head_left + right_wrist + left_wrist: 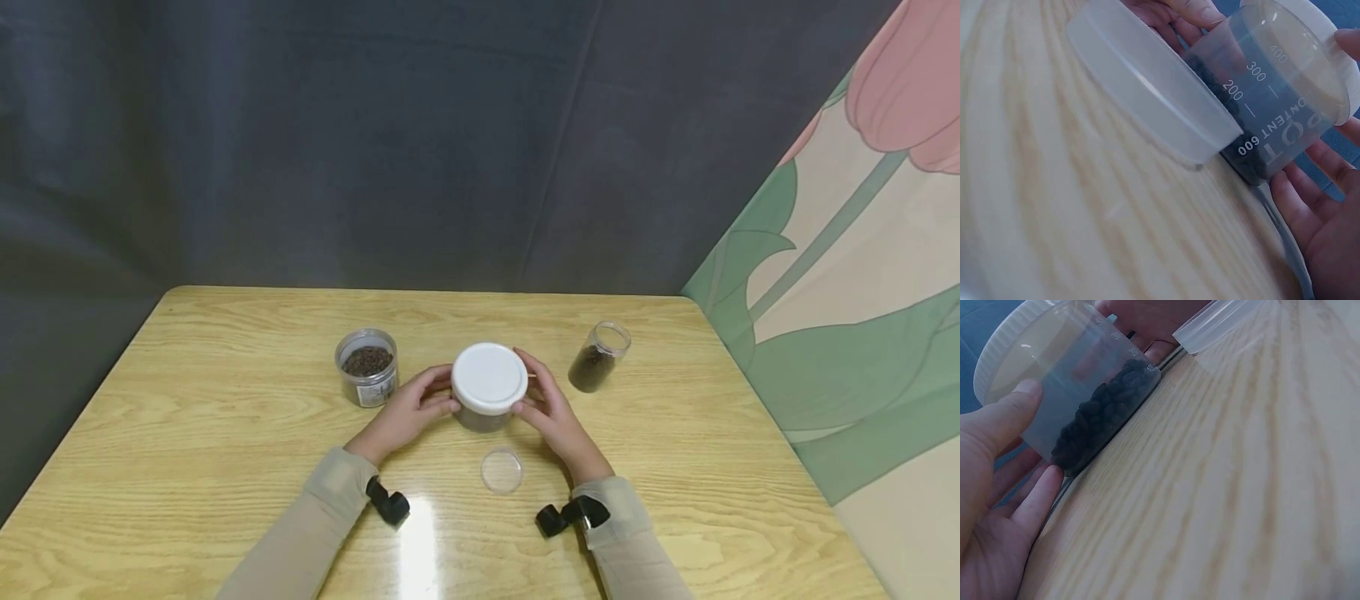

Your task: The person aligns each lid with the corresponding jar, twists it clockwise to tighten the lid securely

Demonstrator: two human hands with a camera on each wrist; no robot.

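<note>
A translucent tub (pixel 480 420) with a white lid (pixel 490 377) on top is upright at the middle of the table, between both hands. My left hand (pixel 401 414) grips its left side, the thumb on the near side by the lid's edge. From the right, my right hand (pixel 557 417) holds the same tub, thumb near the lid's rim and fingers round the far side. Dark bean-like pieces (pixel 1104 406) fill its lower part in the left wrist view. Printed measuring marks (pixel 1255 72) show on its wall in the right wrist view.
Left of the tub stands an open clear jar (pixel 367 392) of dark brown granules. A narrower open jar (pixel 592 371), partly filled with dark pieces, is at the right. A small clear round lid (pixel 501 472) lies in front of the tub on the wooden table (pixel 225 433).
</note>
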